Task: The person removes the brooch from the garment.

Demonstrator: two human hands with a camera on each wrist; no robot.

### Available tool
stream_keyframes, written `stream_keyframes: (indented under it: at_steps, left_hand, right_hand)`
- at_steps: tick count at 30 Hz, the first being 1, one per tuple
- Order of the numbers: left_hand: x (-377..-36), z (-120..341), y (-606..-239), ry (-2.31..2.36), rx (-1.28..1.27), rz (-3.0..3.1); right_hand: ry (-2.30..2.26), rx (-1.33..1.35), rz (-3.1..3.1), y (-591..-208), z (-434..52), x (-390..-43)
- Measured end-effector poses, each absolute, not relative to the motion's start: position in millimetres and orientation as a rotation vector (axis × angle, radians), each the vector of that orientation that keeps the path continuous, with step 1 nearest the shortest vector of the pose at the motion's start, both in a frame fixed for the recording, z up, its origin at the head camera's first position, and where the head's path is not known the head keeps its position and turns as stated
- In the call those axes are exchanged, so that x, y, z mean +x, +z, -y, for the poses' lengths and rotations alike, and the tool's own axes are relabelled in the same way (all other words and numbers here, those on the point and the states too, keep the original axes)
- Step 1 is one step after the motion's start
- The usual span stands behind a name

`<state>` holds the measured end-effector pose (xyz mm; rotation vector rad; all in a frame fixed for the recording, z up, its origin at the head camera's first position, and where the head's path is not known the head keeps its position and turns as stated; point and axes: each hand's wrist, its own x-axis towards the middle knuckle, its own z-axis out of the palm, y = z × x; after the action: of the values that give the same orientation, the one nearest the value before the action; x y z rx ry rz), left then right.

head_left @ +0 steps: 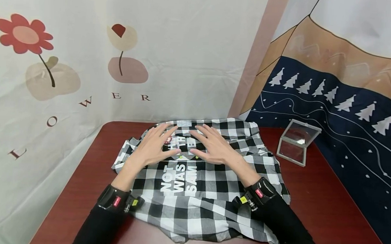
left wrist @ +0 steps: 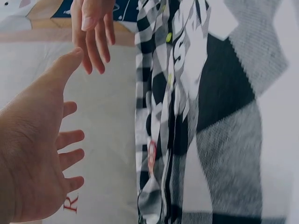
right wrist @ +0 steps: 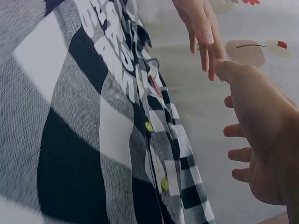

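Checked shirt [head_left: 206,187] lay across the middle of the red tabletop [head_left: 334,209], its long axis running from near edge to far edge, collar toward the far edge. White print read "NOT WAS SAM". Left hand [head_left: 154,145] and right hand [head_left: 214,146] hovered spread, fingers straight, over its far part.

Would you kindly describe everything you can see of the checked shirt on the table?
The checked shirt is black-and-white woven cloth with white printed lettering and small yellow-green buttons. It lies spread, somewhat rumpled, on the dark red table. The left hand and right hand are over its upper part, fingers straight.
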<state>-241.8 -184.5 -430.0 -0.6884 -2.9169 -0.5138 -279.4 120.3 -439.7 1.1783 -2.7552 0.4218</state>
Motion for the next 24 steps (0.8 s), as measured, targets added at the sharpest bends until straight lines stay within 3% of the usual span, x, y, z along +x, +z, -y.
stream_keyframes:
  at_steps: [24]
  left_hand:
    - [-264, 233, -447, -0.624, -0.455, 2.991]
  right_hand:
    - [0.53, 1.335, 2.691, -448, -69, -309]
